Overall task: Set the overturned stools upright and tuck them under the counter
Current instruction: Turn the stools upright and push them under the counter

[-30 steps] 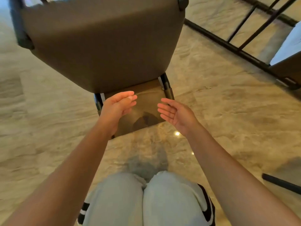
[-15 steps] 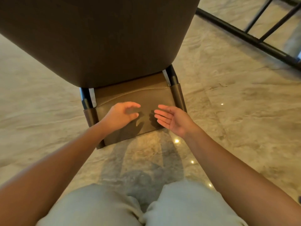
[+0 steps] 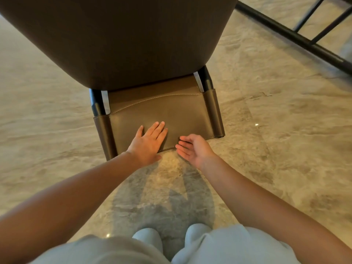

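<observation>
A brown leather stool (image 3: 123, 40) lies overturned on the marble floor in front of me, the underside of its seat filling the top of the view. Its low backrest (image 3: 171, 113) rests on the floor, held between two black posts. My left hand (image 3: 147, 143) lies flat on the backrest, fingers straight. My right hand (image 3: 192, 148) sits at the backrest's near edge, palm turned inward, fingers loosely bent, gripping nothing that I can see.
Black metal bars of another frame (image 3: 297, 35) cross the top right corner. The polished marble floor (image 3: 276, 130) stretches on both sides of the stool. My knees in light trousers (image 3: 190, 246) are at the bottom.
Both hands have moved down to the backrest; the left one has flattened onto it. The view has dropped closer to the stool.
</observation>
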Tool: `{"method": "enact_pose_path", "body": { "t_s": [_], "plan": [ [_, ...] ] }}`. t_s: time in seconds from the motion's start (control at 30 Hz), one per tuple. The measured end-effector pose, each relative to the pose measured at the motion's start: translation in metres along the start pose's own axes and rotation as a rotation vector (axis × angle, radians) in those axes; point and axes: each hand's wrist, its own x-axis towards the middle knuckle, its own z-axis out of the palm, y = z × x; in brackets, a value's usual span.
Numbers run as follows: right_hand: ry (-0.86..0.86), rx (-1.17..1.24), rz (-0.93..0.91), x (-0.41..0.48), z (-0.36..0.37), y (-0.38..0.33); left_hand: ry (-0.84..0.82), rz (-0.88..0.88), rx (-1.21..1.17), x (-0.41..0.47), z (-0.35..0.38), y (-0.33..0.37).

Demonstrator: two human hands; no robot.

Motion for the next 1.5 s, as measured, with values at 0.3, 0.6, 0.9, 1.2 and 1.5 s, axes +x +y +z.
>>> {"method": "enact_pose_path", "body": {
  "t_s": [0.3,0.6,0.9,1.2,1.5],
  "plan": [
    [0.13,0.187,-0.038,0.007,-0.006,0.012,-0.017,-0.089,0.07,-0.003,0.011,-0.003],
    [0.101,0.303,-0.105,0.014,0.01,0.009,-0.092,-0.105,0.114,-0.001,0.006,-0.003],
    [0.16,0.27,-0.099,-0.004,0.014,0.0,-0.12,-0.102,0.091,-0.013,-0.007,-0.002],
    [0.139,0.261,-0.086,-0.03,0.024,-0.005,-0.126,-0.127,0.108,-0.039,-0.033,-0.009],
    [0.142,0.346,-0.07,-0.154,0.064,-0.039,-0.18,-0.176,0.091,-0.11,-0.129,-0.008]
  ]
}}
